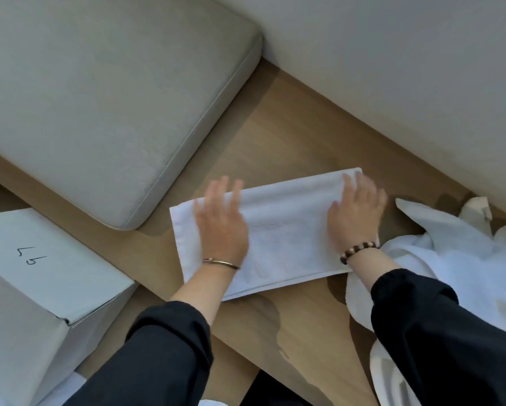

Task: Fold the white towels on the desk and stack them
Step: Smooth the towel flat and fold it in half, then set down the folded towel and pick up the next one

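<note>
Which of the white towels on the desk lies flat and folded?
The towel pressed flat under the left hand and right hand, a neat rectangle; the other towels lie crumpled in a heap on the right.

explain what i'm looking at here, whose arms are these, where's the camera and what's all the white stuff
There is no machine here: these are a person's two bare hands, with arms in dark sleeves. The single picture comes from a camera worn on the person's head, looking forward and down.

On the wooden desk lies a white towel, folded into a long rectangle. The left hand and the right hand lie flat on it with straight fingers. Neither hand grips anything.

To the right is a crumpled heap of white towels, not yet folded. A grey cushion sits at the upper left, and a white box with handwriting is at the left.
</note>
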Tool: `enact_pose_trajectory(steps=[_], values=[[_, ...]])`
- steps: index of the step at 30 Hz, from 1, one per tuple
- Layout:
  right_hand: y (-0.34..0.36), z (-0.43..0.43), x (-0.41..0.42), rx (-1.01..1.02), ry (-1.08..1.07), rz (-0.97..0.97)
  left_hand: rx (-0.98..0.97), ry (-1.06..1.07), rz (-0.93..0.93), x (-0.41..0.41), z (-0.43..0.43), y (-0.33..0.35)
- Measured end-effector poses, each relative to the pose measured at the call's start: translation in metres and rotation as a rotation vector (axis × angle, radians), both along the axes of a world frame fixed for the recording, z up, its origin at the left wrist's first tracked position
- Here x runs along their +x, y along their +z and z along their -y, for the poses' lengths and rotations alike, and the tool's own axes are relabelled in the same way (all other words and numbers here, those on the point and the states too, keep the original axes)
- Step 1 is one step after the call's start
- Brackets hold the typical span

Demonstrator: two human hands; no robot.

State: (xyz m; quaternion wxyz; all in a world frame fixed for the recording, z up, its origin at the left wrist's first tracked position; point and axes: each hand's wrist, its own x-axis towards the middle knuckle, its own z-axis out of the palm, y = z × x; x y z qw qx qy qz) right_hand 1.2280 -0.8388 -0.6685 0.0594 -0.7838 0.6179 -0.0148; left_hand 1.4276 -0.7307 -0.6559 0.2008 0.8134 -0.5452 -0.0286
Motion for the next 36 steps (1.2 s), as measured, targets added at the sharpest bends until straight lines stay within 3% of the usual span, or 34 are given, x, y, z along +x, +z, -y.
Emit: enact_pose_trajectory(steps=[3, 5, 11, 15, 18, 26, 29, 36], values=[[-0.015, -0.014, 0.020, 0.167, 0.292, -0.124, 0.422, -0.396, 0.080, -0.031, 0.012, -0.022], [-0.035, -0.016, 0.006, 0.236, 0.285, -0.208, 0.581, -0.389, 0.100, -0.026, 0.007, -0.053], [-0.055, -0.014, -0.008, 0.141, 0.231, -0.154, 0.512, -0.312, 0.205, -0.020, 0.001, -0.079], [-0.045, -0.013, -0.006, 0.253, 0.244, -0.222, 0.613, -0.318, 0.181, -0.021, 0.004, -0.068], [-0.021, -0.016, -0.005, 0.299, 0.242, -0.197, 0.671, -0.362, 0.170, -0.028, 0.004, -0.046], [0.080, -0.047, -0.072, 0.161, 0.121, -0.124, 0.594, -0.580, 0.191, -0.092, 0.023, 0.042], [0.110, -0.064, -0.124, 0.169, 0.012, -0.148, 0.597, -0.671, 0.083, -0.137, 0.031, 0.072], [0.125, -0.099, -0.241, 0.403, -0.325, -0.231, 0.813, -0.788, -0.393, -0.244, 0.039, 0.098]])
